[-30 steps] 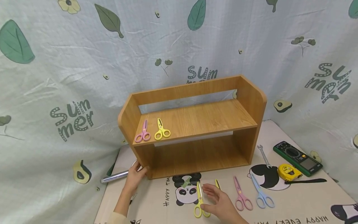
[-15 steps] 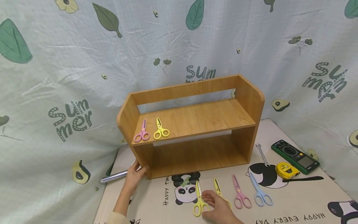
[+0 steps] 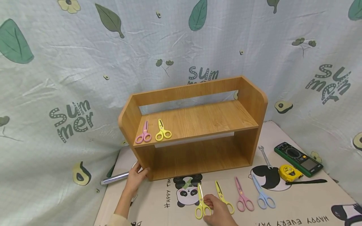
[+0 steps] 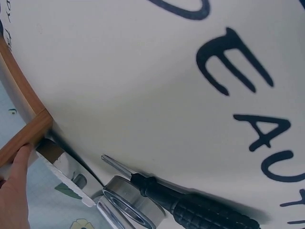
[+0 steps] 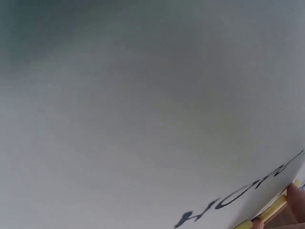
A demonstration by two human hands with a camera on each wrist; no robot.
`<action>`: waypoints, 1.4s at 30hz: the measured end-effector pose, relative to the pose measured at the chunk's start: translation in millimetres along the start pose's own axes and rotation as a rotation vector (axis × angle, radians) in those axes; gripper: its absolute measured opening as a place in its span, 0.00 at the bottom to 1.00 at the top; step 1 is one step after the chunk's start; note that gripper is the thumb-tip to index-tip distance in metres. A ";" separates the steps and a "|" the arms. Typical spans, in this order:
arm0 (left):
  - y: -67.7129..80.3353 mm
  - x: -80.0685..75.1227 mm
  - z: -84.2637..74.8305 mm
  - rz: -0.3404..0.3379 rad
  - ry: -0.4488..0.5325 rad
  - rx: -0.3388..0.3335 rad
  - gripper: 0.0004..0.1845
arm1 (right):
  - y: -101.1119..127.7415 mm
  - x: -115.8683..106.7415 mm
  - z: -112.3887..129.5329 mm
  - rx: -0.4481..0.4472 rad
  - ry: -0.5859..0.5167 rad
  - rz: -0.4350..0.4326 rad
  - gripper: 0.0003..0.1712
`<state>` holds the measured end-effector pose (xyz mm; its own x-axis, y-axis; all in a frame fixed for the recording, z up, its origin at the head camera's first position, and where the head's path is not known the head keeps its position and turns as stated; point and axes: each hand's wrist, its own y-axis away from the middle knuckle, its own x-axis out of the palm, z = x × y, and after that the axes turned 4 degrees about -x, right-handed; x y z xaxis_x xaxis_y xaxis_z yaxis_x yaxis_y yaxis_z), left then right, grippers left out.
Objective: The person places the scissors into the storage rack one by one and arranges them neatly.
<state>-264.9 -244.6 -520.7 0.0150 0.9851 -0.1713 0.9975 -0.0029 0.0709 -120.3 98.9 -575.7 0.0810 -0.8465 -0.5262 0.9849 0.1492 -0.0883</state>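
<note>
The right hand (image 3: 217, 213) lies low on the mat (image 3: 297, 207), its fingers curled onto the handle of a yellow pair of scissors (image 3: 201, 202); the right wrist view shows fingertips (image 5: 296, 198) touching a yellow handle at the picture's edge, but whether they truly grip it cannot be told. The left hand (image 3: 135, 177) rests with straight fingers against the lower left corner of the wooden shelf (image 3: 198, 122), holding nothing; in the left wrist view a fingertip (image 4: 19, 160) presses the shelf's edge.

The scissors lie on the mat in front of the shelf, blades pointing toward it. Just right of them lie a second yellow pair (image 3: 224, 197), a pink pair (image 3: 242, 198) and a blue pair (image 3: 262, 195), side by side. On the shelf's upper board, at its left end, sit a small pink pair (image 3: 143, 133) and a small yellow pair (image 3: 162, 130).

By the left hand lie a shiny metal tube (image 3: 115, 178) and, in the wrist view, a black-handled screwdriver (image 4: 190, 205). To the right of the shelf are a spanner (image 3: 265, 157), a yellow tape measure (image 3: 287, 172) and a green multimeter (image 3: 299, 158).

The mat bears pandas and the words "HAPPY" and "HAPPY EVERY DAY". The backdrop cloth (image 3: 70, 62) reads "Summer" among leaves and avocados.
</note>
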 end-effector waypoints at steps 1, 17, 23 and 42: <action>0.1 0.0 -0.4 0.000 0.001 -0.001 0.36 | 0.0 0.3 0.8 0.005 0.004 -0.003 0.34; 1.9 1.3 -2.2 -0.014 -0.017 -0.008 0.36 | -0.8 0.7 7.2 -0.018 0.055 -0.036 0.35; 1.7 1.3 -2.1 -0.015 -0.018 -0.016 0.36 | -2.8 0.5 11.4 0.027 0.016 -0.051 0.35; 2.8 2.0 -3.1 -0.011 -0.012 0.008 0.38 | -17.2 -44.0 65.3 0.093 -0.263 -0.182 0.28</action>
<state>-262.3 -242.1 -517.8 0.0048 0.9829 -0.1840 0.9981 0.0066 0.0609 -130.8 100.2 -495.8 -0.0726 -0.9596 -0.2717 0.9956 -0.0536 -0.0766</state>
